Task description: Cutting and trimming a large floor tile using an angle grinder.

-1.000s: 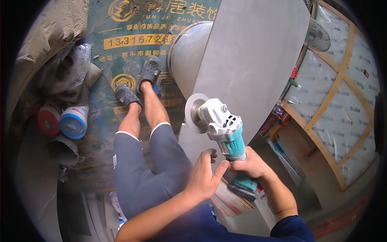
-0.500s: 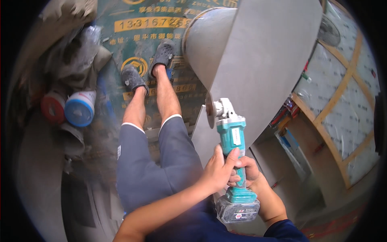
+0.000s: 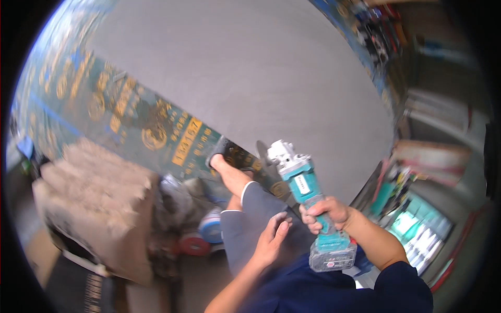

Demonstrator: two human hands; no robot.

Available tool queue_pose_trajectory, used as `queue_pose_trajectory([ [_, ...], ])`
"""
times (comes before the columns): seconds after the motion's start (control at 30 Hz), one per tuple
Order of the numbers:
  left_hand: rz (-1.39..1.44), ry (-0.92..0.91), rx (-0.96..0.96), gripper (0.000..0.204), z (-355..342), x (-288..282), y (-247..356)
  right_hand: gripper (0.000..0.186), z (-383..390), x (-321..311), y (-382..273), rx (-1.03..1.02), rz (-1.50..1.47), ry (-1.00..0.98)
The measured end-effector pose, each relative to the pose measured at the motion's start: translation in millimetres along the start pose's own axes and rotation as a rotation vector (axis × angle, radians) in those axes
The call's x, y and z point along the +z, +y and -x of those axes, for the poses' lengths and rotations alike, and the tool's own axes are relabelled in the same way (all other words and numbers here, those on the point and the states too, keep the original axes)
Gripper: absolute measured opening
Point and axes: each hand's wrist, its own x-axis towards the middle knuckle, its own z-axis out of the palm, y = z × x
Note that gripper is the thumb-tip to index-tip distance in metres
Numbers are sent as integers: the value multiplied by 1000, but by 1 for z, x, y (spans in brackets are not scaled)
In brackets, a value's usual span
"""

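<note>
Head view: a teal-and-white angle grinder [image 3: 304, 182] tilts in midair, the right hand [image 3: 327, 213] clamped around it; the left hand [image 3: 272, 238], near but apart from it, is empty, fingers loosely curled. Beyond spreads a broad, smooth grey panel [image 3: 250, 73], bordered by green floor covering [image 3: 172, 122] with yellow print. Tan sacks [image 3: 104, 193] are piled at left, near a blue-ended tub [image 3: 210, 228]; blurred clutter [image 3: 378, 39] lines the right side.

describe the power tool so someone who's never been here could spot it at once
Find the big grey panel across the upper middle. By its lower edge in view, the person's right grip holds a teal angle grinder. Unlike the blue-lidded bucket to its left, it has a whitish head with a thin round disc.
</note>
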Motion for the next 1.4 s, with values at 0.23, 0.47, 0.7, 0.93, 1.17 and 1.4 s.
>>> queue_pose_trajectory([
  [0.23,-482,130,-268,53,59,-78,36,19,36,-32,18,-425,-258,-21],
  [0.47,-910,63,-384,44,33,-65,152,29,12,-38,54,-627,-712,-245],
  [0.7,-1276,-284,-495,39,-23,-70,201,33,-43,-2,118,-806,-1067,-366],
  [0.93,-1490,-692,-613,30,-95,-55,257,34,-138,125,148,-1094,-1581,-584],
  [1.17,-1672,-774,-895,39,-130,-78,262,36,-250,216,120,-1218,-1895,-870],
  [1.4,-1431,-405,-1206,64,-137,-83,226,32,-317,237,87,-1196,-2140,-929],
])
